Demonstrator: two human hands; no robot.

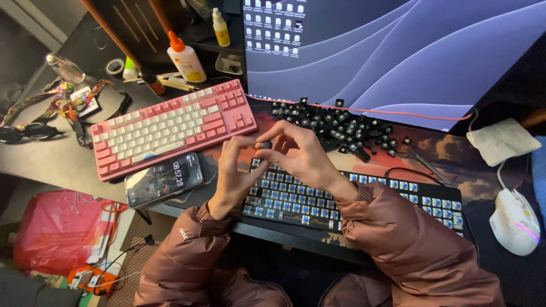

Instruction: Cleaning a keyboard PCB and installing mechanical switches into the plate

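Note:
My left hand (234, 173) and my right hand (301, 153) meet above a black keyboard (364, 196) whose keycaps are off, showing blue switches. Between the fingertips of both hands sits one small black keycap (265, 145). Both hands pinch it, the right from above, the left from the side. A pile of loose black keycaps (341, 125) lies behind the keyboard, just under the monitor. Both sleeves are a brown puffy jacket.
A pink and white keyboard (170, 128) lies to the left, with a phone (164, 179) showing a timer in front of it. Glue bottles (186, 57) stand at the back. A white mouse (515, 222) and folded cloth (500, 141) sit at right. A large monitor (398, 51) fills the back.

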